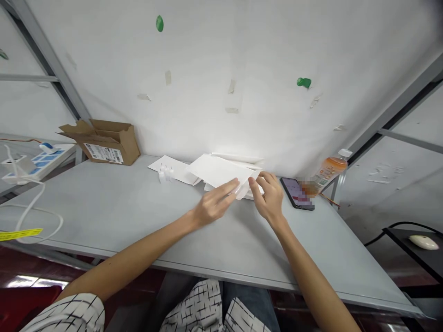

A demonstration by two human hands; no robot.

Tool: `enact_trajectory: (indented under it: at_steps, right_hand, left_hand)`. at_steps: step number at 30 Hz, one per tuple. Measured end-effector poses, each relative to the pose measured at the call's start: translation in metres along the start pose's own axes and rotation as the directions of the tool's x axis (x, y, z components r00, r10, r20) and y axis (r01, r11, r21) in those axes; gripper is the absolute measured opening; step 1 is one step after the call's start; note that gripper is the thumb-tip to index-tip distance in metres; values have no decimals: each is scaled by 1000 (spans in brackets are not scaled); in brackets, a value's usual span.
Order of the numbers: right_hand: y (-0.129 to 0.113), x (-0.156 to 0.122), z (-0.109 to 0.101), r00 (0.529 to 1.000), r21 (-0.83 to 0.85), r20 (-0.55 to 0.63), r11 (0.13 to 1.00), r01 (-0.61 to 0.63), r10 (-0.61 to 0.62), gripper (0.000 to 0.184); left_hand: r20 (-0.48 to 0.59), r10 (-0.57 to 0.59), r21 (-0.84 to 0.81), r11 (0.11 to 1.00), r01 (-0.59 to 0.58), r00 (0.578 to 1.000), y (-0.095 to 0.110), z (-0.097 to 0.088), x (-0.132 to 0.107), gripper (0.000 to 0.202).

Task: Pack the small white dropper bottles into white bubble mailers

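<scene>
Both my hands are at a flat white paper piece, which looks like an envelope or folded sheet; I cannot tell which. My left hand pinches its lower front edge, fingers pointing right. At its right end, my right hand grips a folded, thin-looking flap between thumb and fingers. Behind and under it lie more white paper pieces, partly hidden. Another white piece rests flat to the left, with small whitish translucent bits at its front edge.
An opened cardboard box stands at the back left, near a power strip and a white cable. On the right are a phone and an orange drink bottle. A white wall bounds the grey table.
</scene>
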State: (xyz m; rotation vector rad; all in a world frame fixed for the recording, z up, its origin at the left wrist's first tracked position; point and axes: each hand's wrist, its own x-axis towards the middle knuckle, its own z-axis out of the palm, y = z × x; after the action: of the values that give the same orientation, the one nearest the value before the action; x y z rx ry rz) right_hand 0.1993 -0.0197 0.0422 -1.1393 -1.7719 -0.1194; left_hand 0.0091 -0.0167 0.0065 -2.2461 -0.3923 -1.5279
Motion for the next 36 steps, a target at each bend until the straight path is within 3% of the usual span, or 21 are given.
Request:
enact_trajectory:
  at_steps: [4, 8, 12, 16, 19, 22, 24, 26, 28, 33, 36]
  right_hand:
    - [10, -5, 5, 990, 11, 82, 993, -115, 114, 50]
    - [11, -5, 7, 979, 140, 46, 969, -204, 200, 45]
    - [15, 0, 2, 938, 271, -12, 904, -331, 347, 44]
    - [35, 11, -11, 884, 409, -79, 824, -393, 461, 40]
    - [53, 20, -27, 842, 523, -38, 729, -443, 539, 35]
    - [69, 27, -44, 795, 575, 72, 626, -526, 602, 31]
    - [78, 29, -52, 754, 589, 137, 559, -583, 642, 29]
    - [87, 30, -57, 721, 607, 182, 501, -617, 668, 27]
    - [94, 31, -61, 698, 625, 210, 455, -634, 685, 26]
    - [110, 30, -76, 639, 623, 228, 394, -676, 735, 33]
    - [112, 29, -83, 627, 624, 302, 348, -699, 718, 39]
  left_hand:
    - [93, 0, -97, 995, 9, 996, 2, 10, -8, 31]
    - [151, -9, -140, 990, 30, 988, 2, 9, -9, 29]
    - [178, -51, -44, 997, 60, 983, -3, 3, -6, 35]
    - [200, -185, 89, 981, 170, 962, -27, -13, -6, 41]
    - [334, -356, 188, 933, 308, 873, -48, -24, -11, 38]
    - [493, -502, 316, 864, 391, 711, -62, -26, -18, 45]
    - [577, -545, 371, 839, 399, 608, -64, -23, -23, 47]
    - [626, -550, 388, 835, 390, 554, -63, -18, -25, 49]
    - [629, -540, 386, 841, 378, 559, -60, -14, -25, 52]
    - [579, -487, 354, 873, 337, 654, -55, -11, -20, 56]
    - [529, -466, 318, 884, 344, 709, -53, -13, -16, 57]
